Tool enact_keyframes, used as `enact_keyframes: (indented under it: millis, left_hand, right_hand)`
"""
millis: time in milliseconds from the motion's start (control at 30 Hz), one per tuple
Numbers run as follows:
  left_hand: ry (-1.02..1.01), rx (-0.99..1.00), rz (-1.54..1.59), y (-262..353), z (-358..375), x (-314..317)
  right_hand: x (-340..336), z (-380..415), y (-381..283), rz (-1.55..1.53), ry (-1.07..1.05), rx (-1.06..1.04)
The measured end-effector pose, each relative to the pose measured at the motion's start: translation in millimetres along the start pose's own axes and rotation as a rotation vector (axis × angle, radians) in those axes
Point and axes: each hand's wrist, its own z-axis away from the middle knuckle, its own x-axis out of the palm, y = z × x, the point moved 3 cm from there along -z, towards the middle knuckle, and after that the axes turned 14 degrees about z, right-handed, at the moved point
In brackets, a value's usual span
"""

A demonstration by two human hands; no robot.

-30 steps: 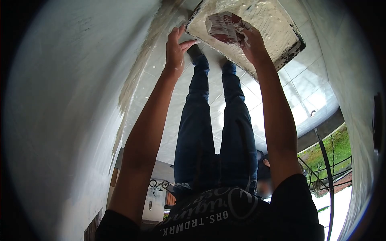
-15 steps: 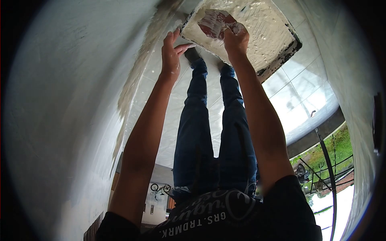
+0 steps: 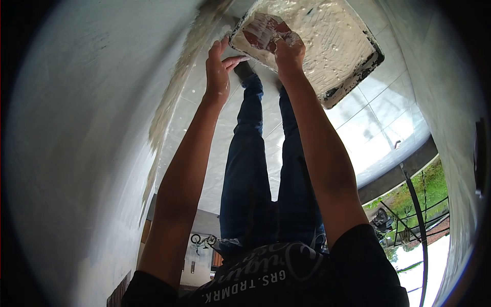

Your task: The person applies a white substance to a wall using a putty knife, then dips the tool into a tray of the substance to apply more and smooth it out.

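Note:
A shallow tray (image 3: 353, 77) with a worn dark rim holds thick cream-coloured paste (image 3: 332, 46) marked with ridges. My right hand (image 3: 290, 50) grips a reddish-brown scraper (image 3: 260, 34) smeared with paste, held over the tray's left part. Beside the tray's left corner is my left hand (image 3: 218, 69), its fingers spread and nothing in it. Whether its fingertips touch the tray's edge, I cannot tell. Some paste sticks to both hands.
A pale wall (image 3: 102, 102) with a rough beige strip (image 3: 176, 87) along its edge rises on the left. My legs (image 3: 248, 158) stand on the tiled floor (image 3: 376, 110). A bicycle (image 3: 203, 240) and a dark pole (image 3: 420, 220) show lower down.
My right hand and the scraper have moved left across the tray, toward its left corner. My left hand has hardly moved.

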Motion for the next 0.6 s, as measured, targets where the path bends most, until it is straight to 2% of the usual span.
enact_keyframes:
  millis: [33,367,467,533,600]
  left_hand:
    - [0.000,0.000,0.000,-0.1,0.4,0.4]
    - [0.014,-0.024,-0.037,0.6,-1.5,-0.4]
    - [0.031,-0.024,-0.042,1.4,-0.4,1.2]
    - [0.046,-0.020,-0.043,1.7,-0.4,1.0]
    - [0.038,-0.022,-0.056,1.9,0.3,0.0]
  right_hand:
    - [0.5,4.3,0.1,-0.131,-0.033,0.015]
    - [-18.1,17.7,-19.2,-0.307,-0.064,0.007]
    - [-20.7,-3.9,-20.4,-0.151,0.045,-0.056]
    - [-18.7,-17.8,-17.8,0.074,0.176,-0.075]
    - [-12.3,-26.2,-21.7,0.087,0.165,-0.098]
